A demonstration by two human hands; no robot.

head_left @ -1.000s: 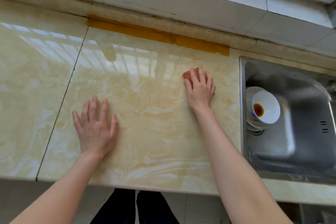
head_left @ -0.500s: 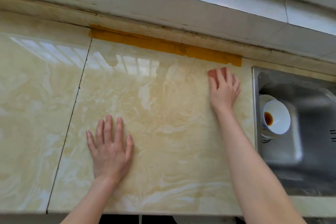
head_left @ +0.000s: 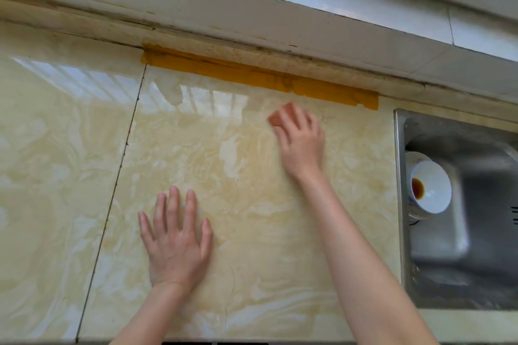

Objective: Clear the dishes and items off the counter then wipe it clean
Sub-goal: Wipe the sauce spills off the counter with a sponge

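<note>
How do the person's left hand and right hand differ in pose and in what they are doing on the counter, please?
The left hand lies flat and empty, fingers spread, near the front of the glossy cream marble-pattern counter; the right hand reaches farther back, pressing a small reddish-brown cloth under its fingers. The left looks sharp, the right blurred. Both rest palm-down on the counter.
</note>
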